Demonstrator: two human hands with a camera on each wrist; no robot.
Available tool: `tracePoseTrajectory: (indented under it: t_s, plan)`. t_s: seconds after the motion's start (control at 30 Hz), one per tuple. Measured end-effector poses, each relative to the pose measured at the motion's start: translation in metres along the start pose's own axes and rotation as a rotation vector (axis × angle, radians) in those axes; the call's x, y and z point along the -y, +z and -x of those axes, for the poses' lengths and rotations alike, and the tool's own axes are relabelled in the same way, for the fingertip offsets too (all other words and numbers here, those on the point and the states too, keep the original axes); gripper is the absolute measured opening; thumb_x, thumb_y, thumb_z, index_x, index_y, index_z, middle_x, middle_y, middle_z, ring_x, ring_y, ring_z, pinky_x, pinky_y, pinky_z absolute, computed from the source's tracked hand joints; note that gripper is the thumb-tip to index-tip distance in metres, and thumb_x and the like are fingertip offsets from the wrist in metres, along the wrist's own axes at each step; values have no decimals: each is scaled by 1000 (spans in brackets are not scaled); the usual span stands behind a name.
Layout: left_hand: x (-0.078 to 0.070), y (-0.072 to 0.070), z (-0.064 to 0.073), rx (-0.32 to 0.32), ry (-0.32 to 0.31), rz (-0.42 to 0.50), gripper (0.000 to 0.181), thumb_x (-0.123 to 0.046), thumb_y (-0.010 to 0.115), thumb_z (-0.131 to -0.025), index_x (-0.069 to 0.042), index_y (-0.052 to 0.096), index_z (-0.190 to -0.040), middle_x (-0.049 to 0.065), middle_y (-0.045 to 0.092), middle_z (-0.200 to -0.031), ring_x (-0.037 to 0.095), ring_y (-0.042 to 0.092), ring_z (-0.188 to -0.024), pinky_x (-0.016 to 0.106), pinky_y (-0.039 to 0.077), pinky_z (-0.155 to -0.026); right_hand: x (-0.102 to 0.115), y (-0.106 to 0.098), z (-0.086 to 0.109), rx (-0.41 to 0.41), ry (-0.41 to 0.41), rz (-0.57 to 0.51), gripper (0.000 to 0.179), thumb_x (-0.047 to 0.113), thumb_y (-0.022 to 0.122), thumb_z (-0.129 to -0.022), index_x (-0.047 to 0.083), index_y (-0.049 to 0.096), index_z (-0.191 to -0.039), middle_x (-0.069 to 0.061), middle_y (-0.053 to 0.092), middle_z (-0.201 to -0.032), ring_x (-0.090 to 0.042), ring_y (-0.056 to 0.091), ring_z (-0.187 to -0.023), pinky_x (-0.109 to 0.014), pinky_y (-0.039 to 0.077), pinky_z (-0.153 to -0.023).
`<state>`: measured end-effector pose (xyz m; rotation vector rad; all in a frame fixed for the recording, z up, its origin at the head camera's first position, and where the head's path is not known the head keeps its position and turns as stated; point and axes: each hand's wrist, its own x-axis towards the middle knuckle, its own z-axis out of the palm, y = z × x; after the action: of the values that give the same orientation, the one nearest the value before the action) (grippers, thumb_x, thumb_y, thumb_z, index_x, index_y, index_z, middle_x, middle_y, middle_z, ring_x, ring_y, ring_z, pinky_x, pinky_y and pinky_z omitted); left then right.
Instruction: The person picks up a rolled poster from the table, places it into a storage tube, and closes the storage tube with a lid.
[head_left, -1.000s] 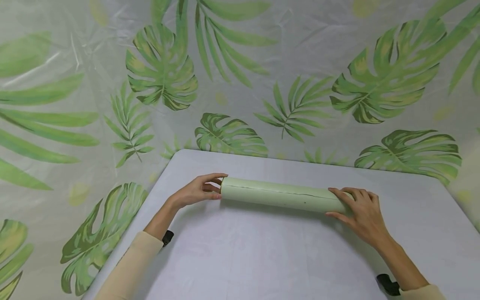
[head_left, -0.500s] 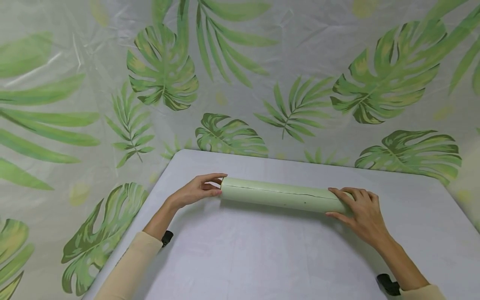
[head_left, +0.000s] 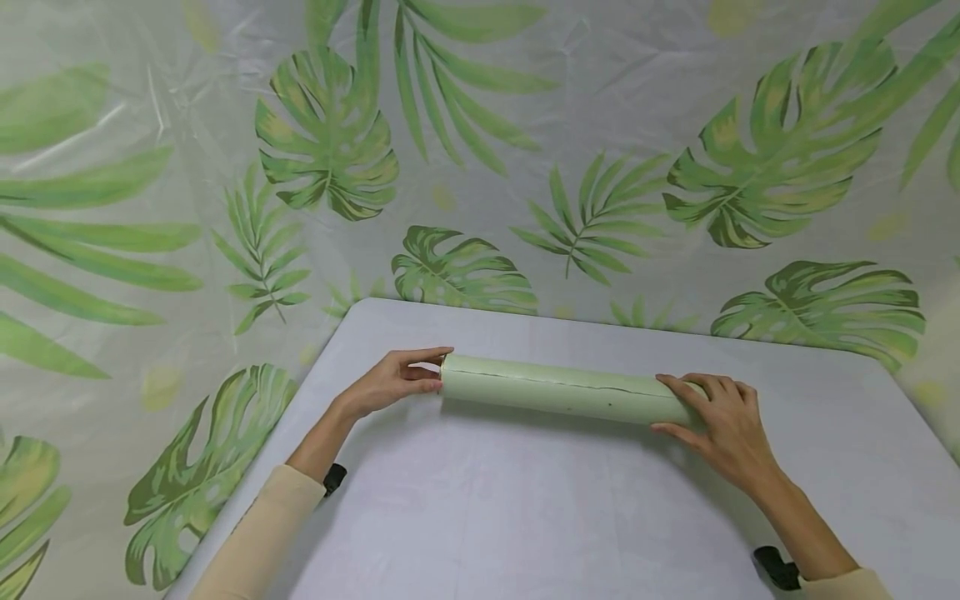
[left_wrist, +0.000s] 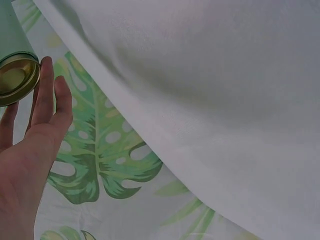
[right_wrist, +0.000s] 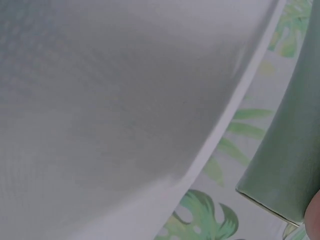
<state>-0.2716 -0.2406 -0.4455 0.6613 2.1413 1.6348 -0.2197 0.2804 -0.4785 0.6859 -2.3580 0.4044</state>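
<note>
A long pale green tube (head_left: pixel 555 390) is held level over the white table, a thin dark seam running along its length. At its left end is a gold metal cap (left_wrist: pixel 15 77) with a recessed middle. My left hand (head_left: pixel 393 382) pinches that cap by its rim, thumb on the near side and fingers on the far side. My right hand (head_left: pixel 727 429) grips the tube near its right end, with the thumb in front and fingers over the top. In the right wrist view only a fingertip (right_wrist: pixel 313 220) shows beside the tube's lower end.
The white table (head_left: pixel 525 517) stretches below and around both hands. Behind it hangs a sheet (head_left: pixel 480 192) printed with green leaves. Black straps (head_left: pixel 776 568) sit at both wrists.
The left thumb shifts slightly upward along the cap's rim, and a little more of the rim shows at the tube's left end. The tube and right hand stay in place.
</note>
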Motion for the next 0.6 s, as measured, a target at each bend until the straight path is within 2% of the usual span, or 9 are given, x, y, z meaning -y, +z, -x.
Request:
tracePoseTrajectory:
  t_s: [0.13,0.3,0.5,0.6]
  plan:
    - [1,0,1,-11,3,-2,59,-12,68,-101,-13,47,-157,16,48,-158,27,62,-132,28,56,-101,0,0,-1,-4,-5,3,81,81,49,-87,22,65,-140,-21,66,-117,-45,56,-107,-65,34,-92]
    - [3,2,-1,-38,28,-28,58,-12,67,-102,-7,47,-155,17,48,-159,34,59,-136,25,56,-101,0,-2,-3,-32,-39,34,83,83,42,-90,21,67,-137,-21,67,-114,-44,58,-103,-65,37,-89]
    - [8,11,-4,-63,84,6,58,-9,66,-101,-4,46,-155,20,44,-161,43,55,-137,26,56,-101,-3,-10,-10,-78,-101,91,80,82,42,-92,21,68,-136,-21,67,-111,-45,58,-101,-65,39,-87]
    - [10,14,-3,-100,93,29,58,-7,67,-101,-3,47,-155,20,43,-161,41,56,-136,25,56,-100,-3,-12,-14,-84,-119,93,78,80,43,-92,21,68,-136,-21,66,-111,-45,57,-101,-65,39,-86]
